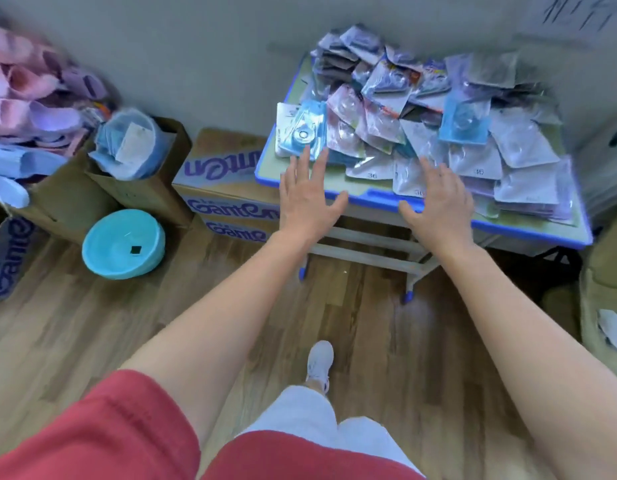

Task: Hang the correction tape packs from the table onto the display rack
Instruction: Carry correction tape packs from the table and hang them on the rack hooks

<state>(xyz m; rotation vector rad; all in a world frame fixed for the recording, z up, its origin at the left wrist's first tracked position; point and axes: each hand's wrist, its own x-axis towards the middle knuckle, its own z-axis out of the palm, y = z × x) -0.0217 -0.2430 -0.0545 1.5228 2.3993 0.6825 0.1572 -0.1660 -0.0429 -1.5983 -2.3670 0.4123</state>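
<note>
Both hands are out flat over the near edge of the little blue-rimmed table (334,181). The left hand (305,199) and right hand (438,202) have their fingers spread wide and aren't holding anything. The correction tape packs (438,109) are heaped all over the tabletop. The left fingertips sit right at the edge of a blue pack (303,129); can't tell if they're touching it. Cardboard boxes (224,188) and a teal basin (123,242) sit on the floor to the left.
</note>
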